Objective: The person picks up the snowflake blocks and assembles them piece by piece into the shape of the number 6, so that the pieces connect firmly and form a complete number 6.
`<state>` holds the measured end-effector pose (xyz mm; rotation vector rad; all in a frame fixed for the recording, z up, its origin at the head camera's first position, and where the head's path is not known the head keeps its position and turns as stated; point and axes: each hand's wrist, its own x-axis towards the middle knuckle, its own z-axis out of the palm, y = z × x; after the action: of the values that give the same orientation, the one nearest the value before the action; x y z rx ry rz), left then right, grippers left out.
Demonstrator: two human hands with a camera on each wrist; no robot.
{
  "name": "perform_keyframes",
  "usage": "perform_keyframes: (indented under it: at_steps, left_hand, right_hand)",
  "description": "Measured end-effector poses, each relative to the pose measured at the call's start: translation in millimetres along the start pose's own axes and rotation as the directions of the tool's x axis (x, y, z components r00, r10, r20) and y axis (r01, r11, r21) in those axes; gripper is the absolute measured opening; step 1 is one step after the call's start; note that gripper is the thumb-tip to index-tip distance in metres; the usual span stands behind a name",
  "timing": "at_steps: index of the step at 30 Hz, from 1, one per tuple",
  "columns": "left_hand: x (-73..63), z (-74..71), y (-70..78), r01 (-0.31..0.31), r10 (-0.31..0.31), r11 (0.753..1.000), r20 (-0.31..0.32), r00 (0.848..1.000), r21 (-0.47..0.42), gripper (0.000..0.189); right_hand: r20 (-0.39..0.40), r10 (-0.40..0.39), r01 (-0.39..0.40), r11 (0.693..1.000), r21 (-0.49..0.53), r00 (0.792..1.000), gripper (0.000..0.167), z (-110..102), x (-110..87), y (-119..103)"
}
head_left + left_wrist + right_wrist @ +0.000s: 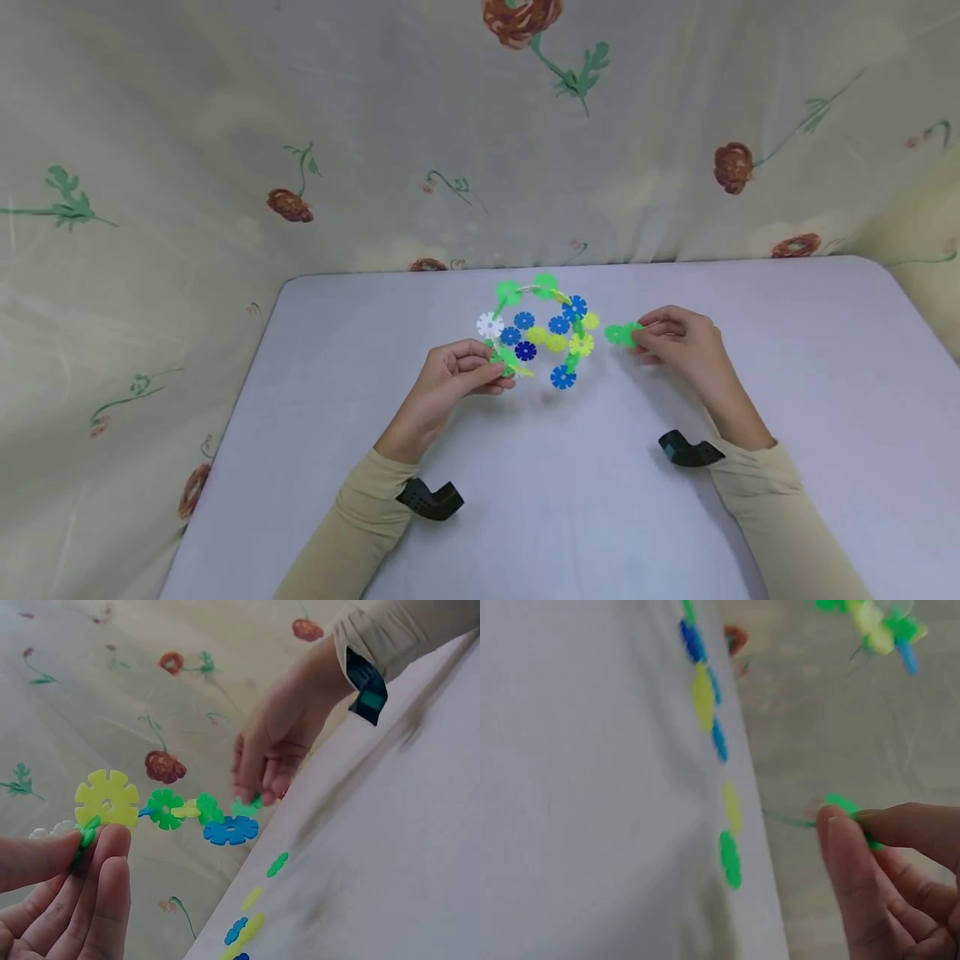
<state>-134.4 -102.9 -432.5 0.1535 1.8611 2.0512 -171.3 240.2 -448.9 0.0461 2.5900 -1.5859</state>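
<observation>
In the head view, my left hand (457,375) pinches a green notched disc (87,834) between thumb and fingers. This disc belongs to a curved chain of linked snowflake discs (544,287) in green, white, yellow and blue, held up over the table. A yellow disc (106,796) stands up right beside the fingertips in the left wrist view. To the right, my right hand (678,337) pinches a separate green snowflake disc (843,802) with thumb and forefinger, apart from the chain. Its fingers partly hide the disc.
Loose snowflake discs lie on the white table (525,500): several blue and yellow ones, such as a dark blue disc (525,351), seen through the chain's loop, and a green one (730,859) near the right hand. Behind the far edge hangs a flowered curtain (360,125).
</observation>
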Motion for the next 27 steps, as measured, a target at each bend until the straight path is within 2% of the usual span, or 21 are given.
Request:
perform_keyframes:
  at_steps: [4, 8, 13, 16, 21, 27]
  left_hand:
    - [-3.2, 2.3, -0.1, 0.011, -0.011, 1.000, -0.007, 1.000, 0.003, 0.008]
    - [-4.3, 3.8, -1.6, 0.012, -0.012, 1.000, -0.011, 1.000, 0.008, 0.007]
    - [-3.9, 4.7, -2.4, 0.008, -0.008, 1.000, -0.013, 1.000, 0.009, 0.007]
    - [-3.8, 5.3, -2.3, 0.002, -0.002, 1.000, -0.011, 1.000, 0.007, 0.008]
    - [-3.1, 6.3, -1.8, -0.007, 0.007, 1.000, -0.005, 1.000, -0.002, 0.008]
    - [-1.1, 7.7, -2.8, -0.016, 0.016, 1.000, 0.008, 1.000, 0.002, 0.010]
  right_hand:
    - [0.009, -0.044, 0.043, 0.991, 0.124, 0.999, 0.042, 3, -19.1, -13]
    - [0.080, -0.086, 0.068, 0.977, 0.201, 0.993, 0.037, 16, -35.7, -27]
    - [0.200, -0.092, 0.040, 0.967, 0.252, 0.975, 0.033, 40, -43.6, -38]
    - [0.241, -0.092, 0.023, 0.962, 0.273, 0.966, 0.031, 51, -45.3, -41]
    - [0.260, -0.113, 0.026, 0.949, 0.315, 0.959, 0.029, 59, -47.4, -43]
    - [0.243, -0.124, 0.038, 0.943, 0.331, 0.962, 0.034, 65, -49.2, -45]
